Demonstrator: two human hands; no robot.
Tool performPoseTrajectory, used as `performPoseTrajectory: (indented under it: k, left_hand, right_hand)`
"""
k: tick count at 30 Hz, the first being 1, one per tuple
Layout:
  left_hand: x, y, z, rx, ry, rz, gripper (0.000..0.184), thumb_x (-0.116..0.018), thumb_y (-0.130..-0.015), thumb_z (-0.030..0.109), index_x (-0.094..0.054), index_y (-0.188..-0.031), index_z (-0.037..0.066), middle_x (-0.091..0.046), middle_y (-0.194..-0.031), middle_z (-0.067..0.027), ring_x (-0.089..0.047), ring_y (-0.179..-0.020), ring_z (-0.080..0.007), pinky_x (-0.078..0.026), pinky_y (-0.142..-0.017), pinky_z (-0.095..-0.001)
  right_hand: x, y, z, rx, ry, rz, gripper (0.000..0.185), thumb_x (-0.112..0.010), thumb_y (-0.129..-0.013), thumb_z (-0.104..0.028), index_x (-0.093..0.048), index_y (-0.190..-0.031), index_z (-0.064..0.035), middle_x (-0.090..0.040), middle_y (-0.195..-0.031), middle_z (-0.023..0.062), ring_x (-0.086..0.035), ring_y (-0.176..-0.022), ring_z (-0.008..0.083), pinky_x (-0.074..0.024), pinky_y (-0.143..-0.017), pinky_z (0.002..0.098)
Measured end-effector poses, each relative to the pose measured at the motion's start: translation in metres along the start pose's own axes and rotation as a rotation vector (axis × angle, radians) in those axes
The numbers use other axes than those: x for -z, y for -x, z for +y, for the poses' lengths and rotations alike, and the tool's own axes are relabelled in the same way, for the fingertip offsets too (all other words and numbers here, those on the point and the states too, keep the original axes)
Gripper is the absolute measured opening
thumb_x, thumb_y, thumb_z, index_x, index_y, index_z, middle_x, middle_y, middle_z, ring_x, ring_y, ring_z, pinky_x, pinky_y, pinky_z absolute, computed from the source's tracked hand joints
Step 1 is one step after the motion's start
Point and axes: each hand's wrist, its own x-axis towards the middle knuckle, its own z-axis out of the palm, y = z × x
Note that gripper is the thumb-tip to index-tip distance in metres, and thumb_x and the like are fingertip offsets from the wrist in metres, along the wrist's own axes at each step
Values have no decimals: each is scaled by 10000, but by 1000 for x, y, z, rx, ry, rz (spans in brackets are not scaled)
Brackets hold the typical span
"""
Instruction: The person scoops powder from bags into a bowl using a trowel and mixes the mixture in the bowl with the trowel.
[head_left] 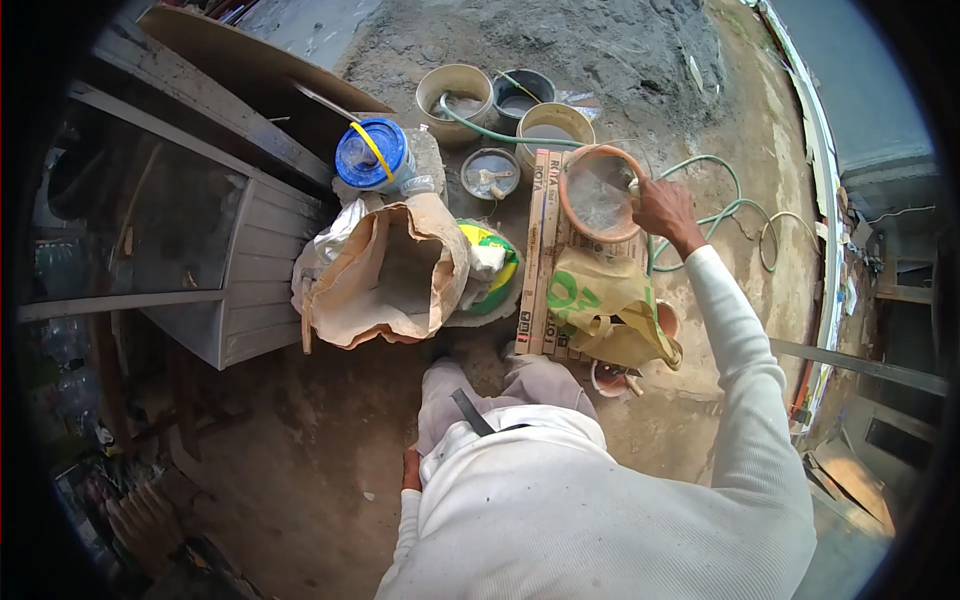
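Terracotta bowl: seen over the far end of the printed cardboard boxes, ahead of the body and toward its right; whether it was fully rested there or partly lifted could not be told.
Bowl contents: greyish material, by which the inside was partly filled.
Right hand: closed at the right side of the bowl's rim, with the forearm stretched forward; a small pale thing at the fingers could not be identified.
Left hand: held low beside the left thigh, well apart from the right; its finger state could not be told.
Bowl to hands: the bowl was placed just to the left of the right hand, clearly the nearer one, and far forward of the left. No long axis was shown by the round rim; the boxes were laid lengthwise away from the body.
Yellow-green bag: draped over the boxes, on the near side of the bowl.
Open paper sack: stood left of the boxes, its mouth spread wide.
Brush: laid across a small bucket, beyond the sack.
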Motion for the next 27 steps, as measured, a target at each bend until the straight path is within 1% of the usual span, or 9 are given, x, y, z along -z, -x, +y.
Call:
performPoseTrajectory:
  k: [3, 5, 9, 14, 16, 20, 22, 26, 27]
  left_hand:
    - [1, -38, -22, -21, 138, 4, 424, -659, -1040, 330, -780, -1124, -67, -802, -981, -100, -689, -923, -161, -541, -847, -350]
    - [12, -29, 18, -112, 5, -7, 431, -650, -1047, 341, -791, -1123, -58, -813, -1033, -101, -696, -967, -151, -543, -877, -351]
    - [47, -37, 73, 46, 229, -128, 453, -616, -1074, 378, -760, -1246, -16, -805, -1125, -137, -731, -1057, -217, -548, -969, -376]
    - [104, -52, 92, 135, 412, -123, 451, -595, -1093, 399, -681, -1361, 46, -770, -1243, -119, -727, -1129, -218, -523, -1004, -374]
    - [123, -55, 86, 133, 456, -122, 492, -588, -1094, 408, -638, -1414, 37, -749, -1303, -125, -715, -1182, -228, -505, -1043, -382]
    - [149, -37, 62, 201, 570, -58, 522, -592, -1089, 416, -633, -1416, 10, -740, -1323, -158, -700, -1229, -251, -478, -1095, -413]
    - [153, -23, 26, 254, 651, -12, 536, -608, -1079, 400, -630, -1430, -4, -742, -1321, -192, -709, -1233, -299, -455, -1148, -465]
    - [145, 4, -54, 446, 651, 33, 433, -649, -1038, 317, -713, -1299, -23, -781, -1156, -125, -726, -1034, -235, -531, -941, -375]
    - [140, 10, -67, 485, 676, 65, 365, -669, -1025, 303, -730, -1220, 1, -787, -1072, -107, -728, -917, -204, -507, -792, -339]
  right_hand:
    - [45, 44, -71, 124, -151, 43, 289, -699, -915, -267, -718, -1067, -22, -748, -896, 251, -729, -870, 455, -559, -786, 550]
    - [63, 66, -119, 211, -212, 21, 280, -684, -944, -278, -706, -1073, -30, -744, -883, 247, -722, -853, 456, -542, -771, 565]
    - [69, 103, -235, 406, -203, -21, 269, -683, -938, -268, -683, -1027, -14, -744, -881, 236, -716, -827, 452, -533, -746, 567]
    - [-9, 106, -382, 581, -48, -120, 143, -679, -839, -131, -702, -860, 9, -731, -787, 218, -745, -764, 407, -567, -664, 504]
    - [-68, 80, -420, 708, 136, -140, 136, -719, -828, -151, -814, -866, -63, -791, -859, 154, -789, -780, 329, -609, -631, 458]
    - [-161, 11, -468, 408, 308, -149, 121, -743, -847, -174, -857, -884, -184, -805, -827, 63, -778, -710, 235, -524, -410, 477]
    - [-212, -21, -468, 364, 304, -151, 121, -726, -876, -183, -845, -886, -164, -809, -844, 73, -788, -732, 286, -572, -494, 487]
    - [-272, -38, -468, 365, 26, -145, 183, -739, -834, -241, -817, -868, -79, -802, -922, 172, -791, -867, 387, -646, -788, 459]
    - [-253, -34, -477, 309, 1, -221, 212, -737, -833, -255, -811, -880, -62, -799, -954, 194, -786, -903, 406, -643, -819, 471]
